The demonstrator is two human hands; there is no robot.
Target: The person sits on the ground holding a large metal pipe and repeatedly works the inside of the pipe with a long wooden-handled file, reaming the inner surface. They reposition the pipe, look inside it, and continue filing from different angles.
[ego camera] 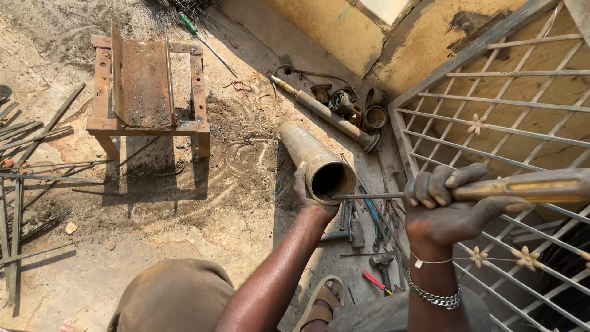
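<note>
Seated low on sandy ground, one knee and a sandalled foot [324,301] showing at the bottom edge. Left hand [305,193] clamped around the near rim of a wide rusty metal pipe [310,158], which lies on the ground slanting away, its open mouth turned toward the person. Right hand [444,209] clenched on the yellowish handle of a long screwdriver-like tool [519,187]; its thin shaft runs level, with the tip at the pipe's mouth. Step in hand, as I judge it: working the tip at the inner lip of the pipe, scraping or prying, with the other hand steadying. The next move would call for a firm brace on the rim and a controlled push, fingers kept out of the shaft's line. Hard to make out: the pipe's interior is black shadow, so whatever the tip meets is unseen; the handle end is cut off at the right edge. Small tools [375,246] lie in shade by the leg, kinds unclear. Rusty stand [147,98] well apart on the left; a metal window grille [491,110] leans on the wall at right.
</note>
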